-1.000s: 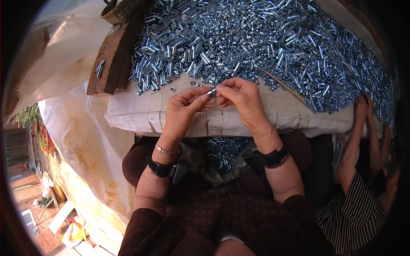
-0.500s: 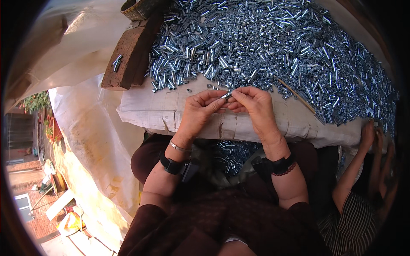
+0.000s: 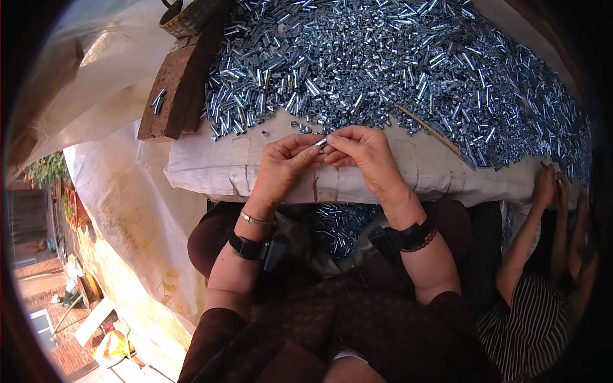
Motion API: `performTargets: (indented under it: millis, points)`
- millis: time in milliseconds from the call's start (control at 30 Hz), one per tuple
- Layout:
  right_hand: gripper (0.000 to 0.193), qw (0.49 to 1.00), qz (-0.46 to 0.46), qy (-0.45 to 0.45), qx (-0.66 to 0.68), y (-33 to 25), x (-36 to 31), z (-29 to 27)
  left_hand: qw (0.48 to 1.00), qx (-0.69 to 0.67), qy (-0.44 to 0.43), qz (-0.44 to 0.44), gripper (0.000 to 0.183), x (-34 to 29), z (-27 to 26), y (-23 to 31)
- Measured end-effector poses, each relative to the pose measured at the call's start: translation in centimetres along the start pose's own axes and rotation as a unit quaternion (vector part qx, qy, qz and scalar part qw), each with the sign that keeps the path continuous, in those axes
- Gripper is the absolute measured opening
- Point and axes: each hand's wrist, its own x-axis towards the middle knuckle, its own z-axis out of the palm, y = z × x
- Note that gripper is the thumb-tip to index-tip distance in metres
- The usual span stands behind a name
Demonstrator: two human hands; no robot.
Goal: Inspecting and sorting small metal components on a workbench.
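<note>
Between my fingertips is a small shiny metal tube (image 3: 321, 143), pinched from both sides above the near edge of the cloth-covered work surface (image 3: 268, 172). My left hand (image 3: 288, 156) is closed on its left end with thumb and fingers. Its other end is gripped by my right hand (image 3: 359, 152), thumb against forefinger. My fingers hide much of the tube. Just beyond my hands spreads a large heap of loose silvery metal tubes and short sleeves (image 3: 357, 57). One short sleeve (image 3: 264, 133) lies apart on the cloth near my left hand.
A brick (image 3: 167, 96) at the left bears a few tubes; behind it stands a woven basket (image 3: 182, 19). A thin stick (image 3: 429, 129) lies by the heap. More tubes (image 3: 345, 226) lie below the edge. At right, another person's arm (image 3: 527, 233) reaches to the surface.
The whole view has shifted slightly, so the scene sits a little further left. Both my hands keep their pinch on the metal tube.
</note>
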Motion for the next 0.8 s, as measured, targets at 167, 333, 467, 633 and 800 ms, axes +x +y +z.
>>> performTargets:
  millis: [167,333,467,633,800]
  points:
    - [0.018,0.995,-0.016,-0.001,-0.099,-2.3,-0.7,-1.8,0.996,0.04,-0.085,-0.011,0.021,-1.5,-0.1,2.5]
    - [0.018,0.939,-0.135,0.115,-0.295,-1.0,0.7,-2.7,0.937,0.308,0.101,0.131,0.018,0.4,-2.4,2.2]
    - [0.014,0.841,-0.262,0.135,-0.453,0.5,1.6,-1.2,0.726,0.583,0.265,0.252,0.014,2.8,-4.5,1.2]
    - [0.008,0.744,-0.316,0.128,-0.575,1.5,2.1,0.1,0.716,0.602,0.289,0.204,0.011,3.5,-4.3,0.4]
    - [0.005,0.715,-0.291,0.14,-0.62,1.6,2.4,0.2,0.77,0.547,0.275,0.182,0.012,3.1,-4.0,0.2]
